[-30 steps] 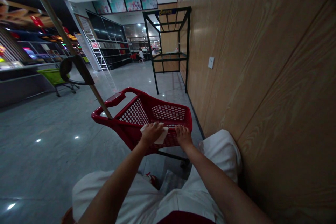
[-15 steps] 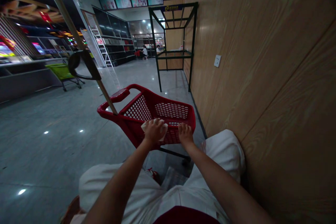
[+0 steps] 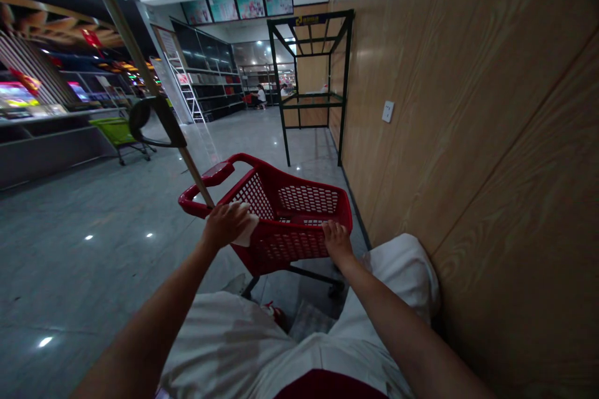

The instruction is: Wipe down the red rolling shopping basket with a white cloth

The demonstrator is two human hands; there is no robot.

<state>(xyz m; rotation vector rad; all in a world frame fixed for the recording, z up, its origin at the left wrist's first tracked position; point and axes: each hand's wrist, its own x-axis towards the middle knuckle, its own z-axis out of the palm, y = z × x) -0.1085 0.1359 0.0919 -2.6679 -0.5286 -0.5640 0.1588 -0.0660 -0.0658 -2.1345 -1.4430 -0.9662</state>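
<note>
fingers (image 3: 330,229) on red cart rim (image 3: 290,225), left hand (image 3: 224,224) holding cloth (image 3: 247,234)

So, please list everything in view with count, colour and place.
cart: 1, red, front centre
cloth: 1, white, on cart's near side
pole: 1, brownish, at cart's left end
second cart: 1, green, left background
wood wall: 1, brown, right
rack: 1, dark, beside wall
socket: 1, white, on wall
screens: 4, teal, upper centre
ladder: 1, silvery, left background
people: count unclear, whitish tops, background
trousers: 1 pair, white, foreground
left hand: 1, bare, on cloth
right hand: 1, bare, on cart rim
</note>
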